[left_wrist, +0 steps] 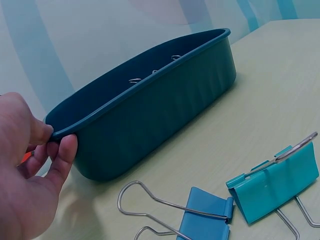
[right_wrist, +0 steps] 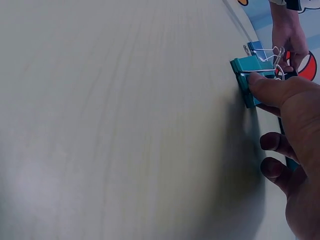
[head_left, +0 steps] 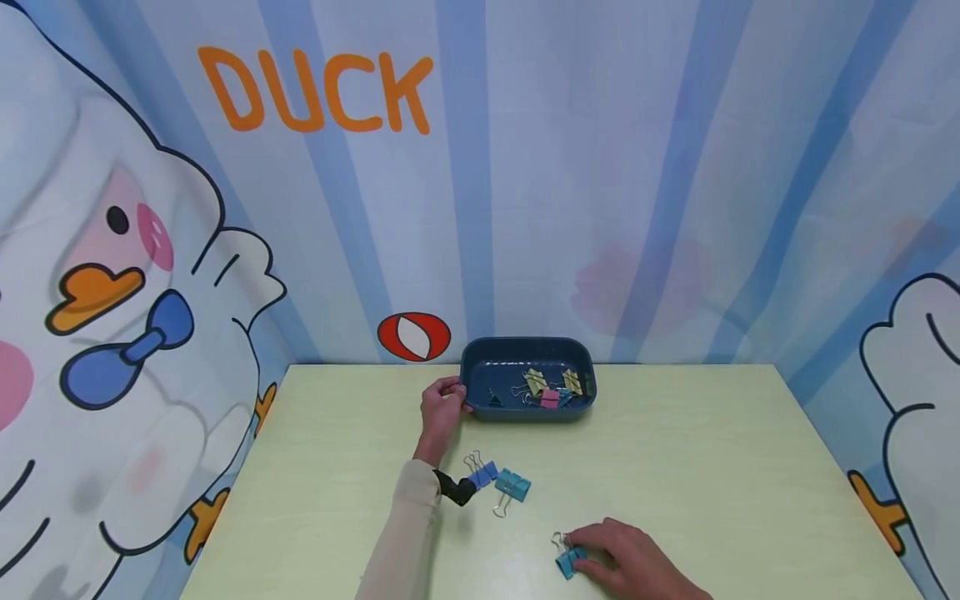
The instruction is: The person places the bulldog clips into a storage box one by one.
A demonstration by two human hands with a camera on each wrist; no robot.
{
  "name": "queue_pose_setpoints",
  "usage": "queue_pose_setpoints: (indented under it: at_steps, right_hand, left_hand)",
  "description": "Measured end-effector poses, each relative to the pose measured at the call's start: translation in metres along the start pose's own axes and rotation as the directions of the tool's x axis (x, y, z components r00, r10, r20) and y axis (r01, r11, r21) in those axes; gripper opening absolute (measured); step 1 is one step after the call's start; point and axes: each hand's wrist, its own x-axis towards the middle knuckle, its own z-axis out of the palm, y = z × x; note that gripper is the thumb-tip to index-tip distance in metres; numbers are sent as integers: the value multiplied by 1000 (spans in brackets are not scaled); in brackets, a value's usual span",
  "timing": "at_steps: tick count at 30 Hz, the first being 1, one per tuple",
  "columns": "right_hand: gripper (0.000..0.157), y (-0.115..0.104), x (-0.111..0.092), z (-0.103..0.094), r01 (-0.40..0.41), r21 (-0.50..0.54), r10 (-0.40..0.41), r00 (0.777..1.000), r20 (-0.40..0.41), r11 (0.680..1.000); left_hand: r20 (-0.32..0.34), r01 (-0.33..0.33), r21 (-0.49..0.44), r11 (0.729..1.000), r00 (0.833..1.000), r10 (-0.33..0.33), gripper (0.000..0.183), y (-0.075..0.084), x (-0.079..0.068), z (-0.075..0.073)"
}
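Left hand (head_left: 442,408) pinching a tray (head_left: 525,415), right hand (head_left: 633,562) pinching a teal clip (head_left: 566,564).
Left hand grips the left end's rim; tray sits at the table's (head_left: 690,467) far side, yellow clips (head_left: 536,382) and a pink clip (head_left: 551,399) inside; blue clip (head_left: 487,473) and second teal clip (head_left: 513,484) lie nearer, side by side; held clip is near right of those, between thumb and finger, can't tell if touching the table.
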Motion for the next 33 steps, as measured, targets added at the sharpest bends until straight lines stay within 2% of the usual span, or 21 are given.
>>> queue_pose_setpoints:
  at_steps: [13, 23, 29, 33]
  right_hand:
    - [34, 3, 0, 2, 84, -9, -85, 996, -41, 996]
    - [34, 5, 1, 2, 89, 11, -88, 995, -43, 996]
    - [29, 2, 3, -5, 110, 3, -110, 992, -65, 994]
    - [26, 1, 8, -15, 143, -47, -148, 983, -108, 989]
  left_hand:
    - [3, 1, -5, 1000, 1000, -1, 24, 1, -1, 0]
    - [-1, -3, -9, 1000, 1000, 3, 24, 0, 0, 0]
    - [3, 8, -12, 1000, 1000, -8, 24, 1, -1, 0]
    - [6, 5, -13, 1000, 1000, -5, 25, 1, 0, 0]
